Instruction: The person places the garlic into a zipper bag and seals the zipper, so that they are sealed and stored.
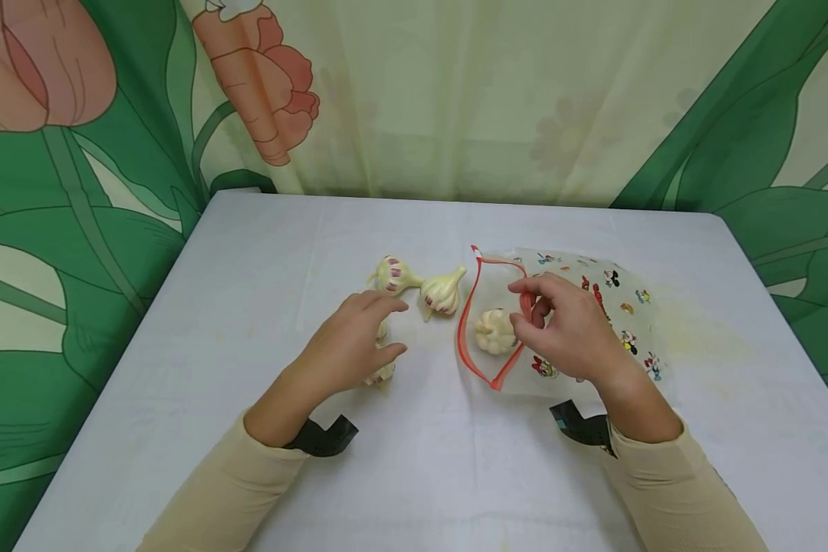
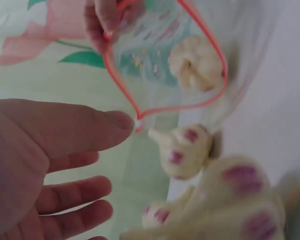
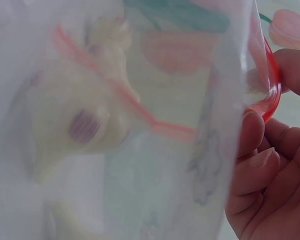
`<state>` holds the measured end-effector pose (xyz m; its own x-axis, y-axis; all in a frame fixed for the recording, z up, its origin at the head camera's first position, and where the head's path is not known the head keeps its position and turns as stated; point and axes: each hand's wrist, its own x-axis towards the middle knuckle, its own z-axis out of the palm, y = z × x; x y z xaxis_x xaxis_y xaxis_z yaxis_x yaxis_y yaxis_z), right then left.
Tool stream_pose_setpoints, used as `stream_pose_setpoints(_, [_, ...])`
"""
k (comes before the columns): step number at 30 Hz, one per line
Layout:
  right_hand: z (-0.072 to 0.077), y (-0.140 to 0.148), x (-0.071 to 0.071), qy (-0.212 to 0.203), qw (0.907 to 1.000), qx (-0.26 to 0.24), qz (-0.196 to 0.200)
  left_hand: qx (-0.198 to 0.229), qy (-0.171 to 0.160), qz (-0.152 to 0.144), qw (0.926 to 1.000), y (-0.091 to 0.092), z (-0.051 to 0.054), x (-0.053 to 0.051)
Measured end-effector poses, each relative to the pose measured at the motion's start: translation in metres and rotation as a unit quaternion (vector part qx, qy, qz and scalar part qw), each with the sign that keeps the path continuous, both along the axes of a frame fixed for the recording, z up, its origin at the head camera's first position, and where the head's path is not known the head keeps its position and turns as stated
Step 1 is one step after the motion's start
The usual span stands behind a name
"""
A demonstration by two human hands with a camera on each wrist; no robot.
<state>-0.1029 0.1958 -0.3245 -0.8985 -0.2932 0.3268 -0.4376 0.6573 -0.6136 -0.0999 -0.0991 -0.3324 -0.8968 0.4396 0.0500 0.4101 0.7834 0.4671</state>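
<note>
A clear zip bag (image 1: 610,337) with cartoon prints and a red rim lies on its side, its mouth facing left. My right hand (image 1: 576,330) pinches the upper part of that rim between thumb and fingers. Inside the mouth sits one pale garlic bulb (image 1: 493,332), also visible in the left wrist view. My left hand (image 1: 341,341) hovers left of the bag with thumb and fingers spread, holding nothing. Partly hidden beneath it are more garlic bulbs (image 1: 384,374). Two purple-marked bulbs, a left one (image 1: 392,274) and a right one (image 1: 442,293), lie just beyond its fingers.
A white-covered table (image 1: 248,253) carries everything. Behind it hangs a curtain (image 1: 455,100) printed with flowers and green leaves. Black straps (image 1: 324,437) circle both wrists at the beige sleeves.
</note>
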Motion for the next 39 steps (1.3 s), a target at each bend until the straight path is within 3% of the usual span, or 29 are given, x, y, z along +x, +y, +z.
stream_pose_setpoints(9, [-0.001,0.002,0.0,0.0,1.0,0.002,0.0,-0.021,-0.056,0.009,0.9982,-0.033,-0.01,0.003])
stream_pose_setpoints(15, [-0.001,0.003,0.0,0.001,1.0,0.002,0.002,0.015,-0.074,0.036,0.9965,-0.042,-0.02,0.008])
stream_pose_setpoints(21, [-0.001,0.003,0.001,-0.001,1.0,0.001,0.002,0.046,-0.022,0.062,0.9968,-0.043,-0.028,0.017])
stream_pose_setpoints(28, [-0.001,0.004,0.001,0.005,1.0,0.0,0.003,0.051,0.063,0.01,0.9967,-0.048,-0.047,0.032])
stream_pose_setpoints(33, [-0.001,0.003,0.001,0.008,1.0,0.0,0.003,0.048,0.071,-0.007,0.9963,-0.048,-0.059,0.035])
stream_pose_setpoints(39, [-0.002,0.002,0.001,0.005,1.0,-0.001,0.0,0.041,0.077,-0.008,0.9962,-0.043,-0.063,0.032])
